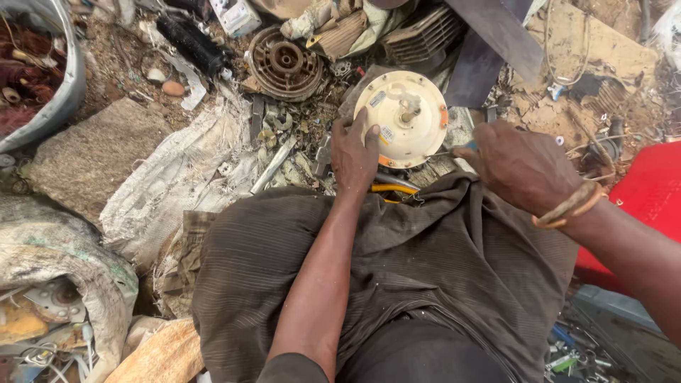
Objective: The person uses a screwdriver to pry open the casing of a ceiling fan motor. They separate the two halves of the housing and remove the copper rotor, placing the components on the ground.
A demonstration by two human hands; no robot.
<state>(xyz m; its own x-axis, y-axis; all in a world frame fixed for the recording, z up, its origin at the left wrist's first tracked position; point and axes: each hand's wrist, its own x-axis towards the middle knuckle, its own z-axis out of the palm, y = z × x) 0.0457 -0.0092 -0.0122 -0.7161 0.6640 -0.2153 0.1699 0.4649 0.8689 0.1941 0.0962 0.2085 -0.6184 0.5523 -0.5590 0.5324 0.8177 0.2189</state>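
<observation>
- Head view looks straight down onto a cream round fan motor housing (410,119) standing on littered ground, just past the person's knees, its short shaft pointing up at the centre.
- The left hand (353,152) rests on the housing's near-left rim — its fingers (370,135) are spread flat against the casing, pressing on it rather than wrapped around it.
- The right hand (521,167) sits just right of the housing, curled tight around a screwdriver (454,150); only a bit of blue handle and the thin shank show, the tip reaching the housing's right edge.
- A woven bracelet (567,206) circles the right wrist.
- Below the housing, a dark striped garment (425,262) covers the lap; yellow-handled pliers (391,189) peek out at its top edge.
- Up-left of the housing lies a rusty round motor part (285,62) — beyond that, a dusty white sack (177,177).
- Far right of the housing, a red plastic object (649,198).
</observation>
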